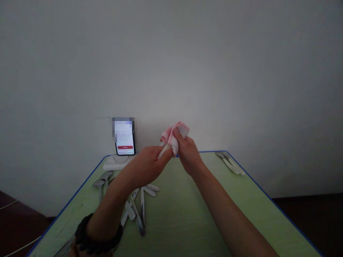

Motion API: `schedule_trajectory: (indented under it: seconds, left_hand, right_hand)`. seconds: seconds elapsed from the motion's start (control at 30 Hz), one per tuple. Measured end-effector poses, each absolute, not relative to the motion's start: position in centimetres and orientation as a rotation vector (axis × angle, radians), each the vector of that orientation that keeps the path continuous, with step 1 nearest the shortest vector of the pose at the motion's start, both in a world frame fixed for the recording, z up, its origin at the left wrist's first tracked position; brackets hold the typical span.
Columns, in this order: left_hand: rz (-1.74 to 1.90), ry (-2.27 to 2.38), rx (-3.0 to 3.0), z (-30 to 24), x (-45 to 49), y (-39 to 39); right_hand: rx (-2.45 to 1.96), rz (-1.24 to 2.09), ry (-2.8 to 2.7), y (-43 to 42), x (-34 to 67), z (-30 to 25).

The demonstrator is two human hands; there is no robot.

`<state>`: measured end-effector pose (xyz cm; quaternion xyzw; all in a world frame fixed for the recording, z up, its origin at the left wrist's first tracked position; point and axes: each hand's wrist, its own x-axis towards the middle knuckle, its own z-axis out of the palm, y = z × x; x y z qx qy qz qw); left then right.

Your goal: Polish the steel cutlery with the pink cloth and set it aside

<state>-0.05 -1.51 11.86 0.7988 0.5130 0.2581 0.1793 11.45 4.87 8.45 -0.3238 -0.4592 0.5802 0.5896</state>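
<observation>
A pink and white cloth [183,129] is bunched up above the far part of the table. My right hand [189,154] is closed around it, thumb pressed on its front. Beside it, my left hand [152,162] pinches the pale handle [164,151] of what looks like a piece of cutlery. The other end of that piece is hidden inside the cloth, so its kind does not show. Under my left forearm lies a loose pile of cutlery [143,207] with metal and white handles, partly covered by the arm.
Two metal spoons [106,175] lie at the table's left. Forks with cream handles [232,165] rest together at the far right corner. A lit phone [124,139] stands upright on a white stand [112,163] by the wall. The green table [182,214] has a blue edge.
</observation>
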Motion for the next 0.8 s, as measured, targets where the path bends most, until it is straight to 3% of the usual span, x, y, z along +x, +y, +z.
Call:
schedule_trajectory:
  seconds: [0.8]
  left_hand:
    - [0.712,1.452,2.290,11.83,-0.15,-1.46]
  right_hand:
    - [-0.809,1.310,-1.176,5.08,11.61,8.31]
